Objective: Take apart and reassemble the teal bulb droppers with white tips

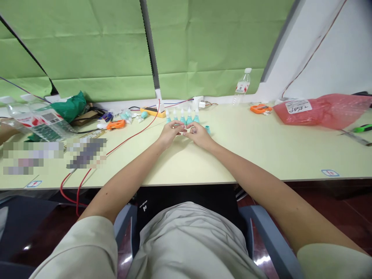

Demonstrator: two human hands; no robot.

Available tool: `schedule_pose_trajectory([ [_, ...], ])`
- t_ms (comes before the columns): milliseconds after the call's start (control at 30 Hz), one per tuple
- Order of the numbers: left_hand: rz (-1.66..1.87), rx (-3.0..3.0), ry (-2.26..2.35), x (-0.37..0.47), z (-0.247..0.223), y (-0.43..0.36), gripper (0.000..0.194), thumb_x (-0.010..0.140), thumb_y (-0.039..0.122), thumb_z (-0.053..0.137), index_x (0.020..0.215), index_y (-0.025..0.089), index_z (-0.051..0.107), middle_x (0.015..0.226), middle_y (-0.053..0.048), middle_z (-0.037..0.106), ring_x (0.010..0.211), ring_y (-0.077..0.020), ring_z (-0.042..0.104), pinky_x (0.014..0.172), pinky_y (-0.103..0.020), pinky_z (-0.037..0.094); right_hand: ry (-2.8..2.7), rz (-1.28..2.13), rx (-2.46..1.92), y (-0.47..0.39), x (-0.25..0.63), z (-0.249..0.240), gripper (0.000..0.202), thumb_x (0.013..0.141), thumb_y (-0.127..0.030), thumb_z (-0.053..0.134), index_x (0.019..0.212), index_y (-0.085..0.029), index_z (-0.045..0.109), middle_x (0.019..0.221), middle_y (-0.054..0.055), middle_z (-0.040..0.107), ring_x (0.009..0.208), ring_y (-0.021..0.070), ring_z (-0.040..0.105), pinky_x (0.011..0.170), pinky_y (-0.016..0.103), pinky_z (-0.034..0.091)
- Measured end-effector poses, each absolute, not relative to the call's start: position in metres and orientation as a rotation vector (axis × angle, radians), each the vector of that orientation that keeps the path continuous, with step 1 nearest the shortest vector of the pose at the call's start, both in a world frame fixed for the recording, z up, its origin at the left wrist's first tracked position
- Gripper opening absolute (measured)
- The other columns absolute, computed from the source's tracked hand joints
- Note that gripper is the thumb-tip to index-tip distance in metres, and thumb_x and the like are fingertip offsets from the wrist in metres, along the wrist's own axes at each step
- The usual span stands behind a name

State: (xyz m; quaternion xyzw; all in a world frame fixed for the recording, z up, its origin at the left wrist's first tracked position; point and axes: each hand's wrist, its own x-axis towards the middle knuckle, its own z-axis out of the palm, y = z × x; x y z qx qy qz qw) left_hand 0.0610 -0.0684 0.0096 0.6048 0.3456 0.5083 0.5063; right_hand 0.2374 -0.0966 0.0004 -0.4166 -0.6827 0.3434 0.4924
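My left hand (169,134) and my right hand (200,135) meet just above the table, fingertips close together. The fingers of both are curled in a pinch. Whatever lies between them is too small or too hidden to make out. Right behind the hands stands a row of several small turquoise bottles (196,117) with pointed white tips, their lower parts partly covered by my fingers. Beside my right hand is a short turquoise piece (207,129) like a cap or cup.
A red cable (132,136) crosses the table (188,170) on the left. Orange cutters (116,124), a yellow power strip (151,112) and large plastic bottles (48,120) lie there. On the right are a clear bottle (241,88), another orange tool (260,109) and a red bag (322,112).
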Motion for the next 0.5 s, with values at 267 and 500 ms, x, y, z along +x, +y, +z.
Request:
schedule_pose_trajectory([
  [267,1.351,1.647,0.813,0.079,0.004,-0.079,0.018,0.084,0.032,0.073,0.090,0.016,0.067,0.085,-0.003,0.069,0.083,-0.0171,0.067,0.084,-0.037,0.059,-1.695,0.596,-1.079,-0.092,0.242,-0.001,0.029,0.081,-0.046,0.072,0.092,-0.020,0.062,0.063,-0.006,0.047,0.064,0.0148,0.045,0.063,0.028,0.033],
  [500,1.293,1.799,0.857,0.074,0.007,-0.084,0.018,0.091,0.032,0.066,0.097,0.017,0.073,0.098,-0.007,0.071,0.090,-0.0210,0.071,0.090,-0.041,0.061,-1.835,0.473,-1.052,-0.092,0.246,0.003,0.027,0.091,-0.041,0.060,0.085,-0.017,0.072,0.072,0.002,0.062,0.070,0.0174,0.049,0.067,0.029,0.035],
])
